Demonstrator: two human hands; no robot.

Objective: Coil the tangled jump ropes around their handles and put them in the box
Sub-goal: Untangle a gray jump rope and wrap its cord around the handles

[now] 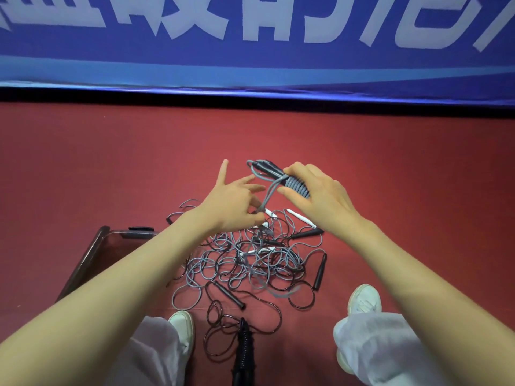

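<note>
My right hand point(315, 196) grips a pair of black handles point(267, 168) with grey rope coiled round them point(299, 188), held above the floor. From the coil a grey rope strand point(266, 200) runs down to my left hand point(237, 204), which pinches it between thumb and fingers while the index finger points up. Below both hands lies a tangled pile of grey and black jump ropes point(250, 263) with black handles point(320, 271) and white handles point(302, 218). A black rope partly coiled on its handles point(243, 346) lies between my feet.
A dark translucent box point(92, 260) stands on the red floor at the left, partly hidden by my left forearm. My white shoes point(363, 299) flank the pile. A blue banner wall point(250, 51) closes off the far side.
</note>
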